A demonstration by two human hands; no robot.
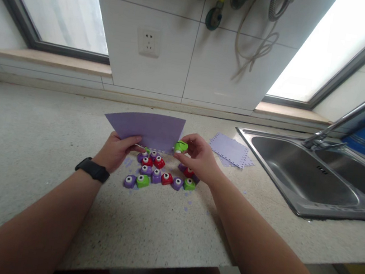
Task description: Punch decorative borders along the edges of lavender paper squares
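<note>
A purple sheet of paper (149, 127) is held up above the counter, with small cut-outs along its lower edge. My left hand (121, 148) pinches the sheet near its lower left, thumb in front. My right hand (200, 155) grips a small green punch (181, 146) at the sheet's lower right corner. Below the paper, several purple, red and green punches stand in a group on the counter, among them a green one (142, 181) and a red one (167, 179). Some punches are partly hidden behind my right hand.
Purple sheets (230, 149) with punched edges lie stacked to the right. Beyond them is a steel double sink (303, 173) with a faucet (353, 114). Small purple scraps lie on the counter (141, 231). A wall with a socket (149, 42) and pipes rises behind.
</note>
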